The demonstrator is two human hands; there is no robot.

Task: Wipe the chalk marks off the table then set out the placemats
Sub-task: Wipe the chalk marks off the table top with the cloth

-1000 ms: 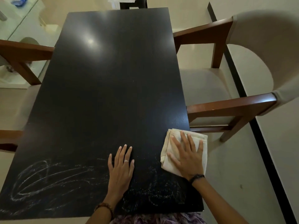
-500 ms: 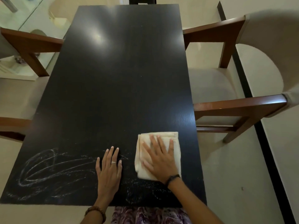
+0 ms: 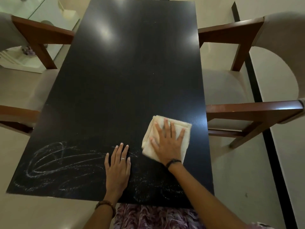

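Observation:
A long black table (image 3: 132,80) runs away from me. White chalk marks (image 3: 54,162) loop across its near left part, with fainter smears near the front right corner. A folded cream cloth (image 3: 183,129) lies on the near right of the table. My right hand (image 3: 166,144) presses flat on the cloth with its fingers spread. My left hand (image 3: 118,166) rests flat on the tabletop just left of the cloth, beside the chalk marks. No placemats are in view.
A wooden armchair with beige upholstery (image 3: 247,90) stands close against the table's right side. Another such chair (image 3: 33,38) stands at the left side. A glass-topped unit (image 3: 24,19) sits at the far left. Beige floor surrounds the table.
My right hand slid the cloth left toward my left hand, then back right and slightly away from me. My left hand stayed flat on the table.

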